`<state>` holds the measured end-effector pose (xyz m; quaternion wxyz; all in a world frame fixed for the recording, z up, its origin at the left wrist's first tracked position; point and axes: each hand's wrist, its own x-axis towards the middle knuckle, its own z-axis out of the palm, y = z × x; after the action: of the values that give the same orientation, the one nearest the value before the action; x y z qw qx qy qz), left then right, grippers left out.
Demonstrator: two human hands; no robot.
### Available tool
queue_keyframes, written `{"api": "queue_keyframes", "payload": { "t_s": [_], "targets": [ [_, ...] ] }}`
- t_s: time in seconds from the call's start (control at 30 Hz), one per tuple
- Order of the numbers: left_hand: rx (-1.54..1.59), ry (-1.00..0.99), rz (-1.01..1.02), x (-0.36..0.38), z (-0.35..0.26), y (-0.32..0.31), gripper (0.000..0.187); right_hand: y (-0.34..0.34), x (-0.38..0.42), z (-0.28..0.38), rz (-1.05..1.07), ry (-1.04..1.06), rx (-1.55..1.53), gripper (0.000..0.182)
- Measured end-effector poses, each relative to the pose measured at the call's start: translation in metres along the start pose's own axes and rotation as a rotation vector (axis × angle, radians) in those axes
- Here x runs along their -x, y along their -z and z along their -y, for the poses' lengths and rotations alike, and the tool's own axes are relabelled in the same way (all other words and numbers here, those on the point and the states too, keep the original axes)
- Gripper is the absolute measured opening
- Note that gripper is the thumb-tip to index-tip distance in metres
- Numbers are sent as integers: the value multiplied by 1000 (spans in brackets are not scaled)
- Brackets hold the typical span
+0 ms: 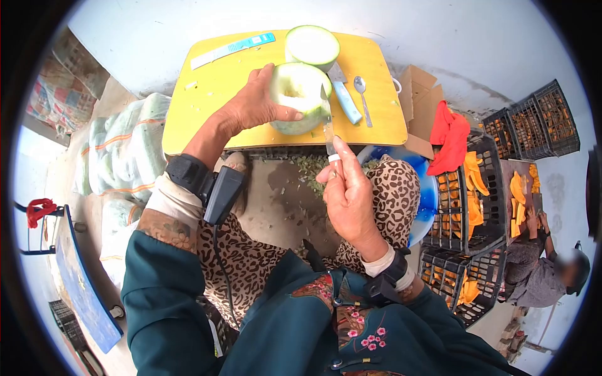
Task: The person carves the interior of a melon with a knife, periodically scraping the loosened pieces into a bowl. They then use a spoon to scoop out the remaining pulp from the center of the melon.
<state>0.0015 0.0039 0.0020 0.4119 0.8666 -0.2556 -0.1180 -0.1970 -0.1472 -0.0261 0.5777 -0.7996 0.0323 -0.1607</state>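
Observation:
My left hand [257,108] is wrapped round the side of a hollowed piece of green-rinded, pale-fleshed melon [293,125] at the front edge of the yellow table [219,119]. Its cut face points up and shows a hole in the middle. Gripped in my right hand [349,197] is a small knife [328,128] with a white handle, its blade upright against the melon's right side. Just behind stands a second cut melon piece [311,45] with a white top. A blue-handled knife [348,105] and a metal spoon [363,94] lie to the right.
A blue-and-white strip [235,50] lies at the table's back left. Below right are a blue basin [427,200], a cardboard box [417,94], a red cloth [448,138] and black crates [492,194] of orange pieces. Another person [539,269] works at far right. White sacks [122,150] stand left.

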Motion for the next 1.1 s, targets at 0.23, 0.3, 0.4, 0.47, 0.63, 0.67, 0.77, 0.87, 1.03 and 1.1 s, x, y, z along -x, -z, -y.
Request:
{"api": "queue_keyframes", "payload": {
  "t_s": [0.23, 0.3, 0.4, 0.47, 0.63, 0.67, 0.77, 0.87, 1.03, 1.1],
  "targets": [
    [-25, -5, -5, -1, 3, -1, 126, -1, -1, 2, 26, 3, -11, 48],
    [-25, -9, 7, -1, 3, 0, 127, -1, -1, 3, 29, -6, -3, 48],
    [-37, -12, 14, -3, 3, 0, 127, -1, -1, 5, 25, -14, 11, 48],
    [-44, -11, 14, -3, 5, -1, 127, -2, -1, 7, 17, -21, 26, 49],
    [-41, -14, -6, -1, 1, -2, 123, -7, -7, 16, -12, -15, 81, 49],
    [-43, -14, -8, 0, 0, -2, 122, -9, -9, 18, -18, -13, 85, 50],
    [-47, -12, -8, 1, -3, -1, 119, -13, -16, 17, -48, 21, 109, 50],
    [-37, -5, 17, 2, -6, 0, 119, -19, -21, 9, -87, 121, 117, 51],
    [-64, -34, 12, 1, 0, -1, 121, -17, -16, 8, -36, 132, 183, 56],
    [-84, -42, -10, 0, 2, -3, 123, -16, -11, 9, -25, 120, 197, 57]
  ]
}}
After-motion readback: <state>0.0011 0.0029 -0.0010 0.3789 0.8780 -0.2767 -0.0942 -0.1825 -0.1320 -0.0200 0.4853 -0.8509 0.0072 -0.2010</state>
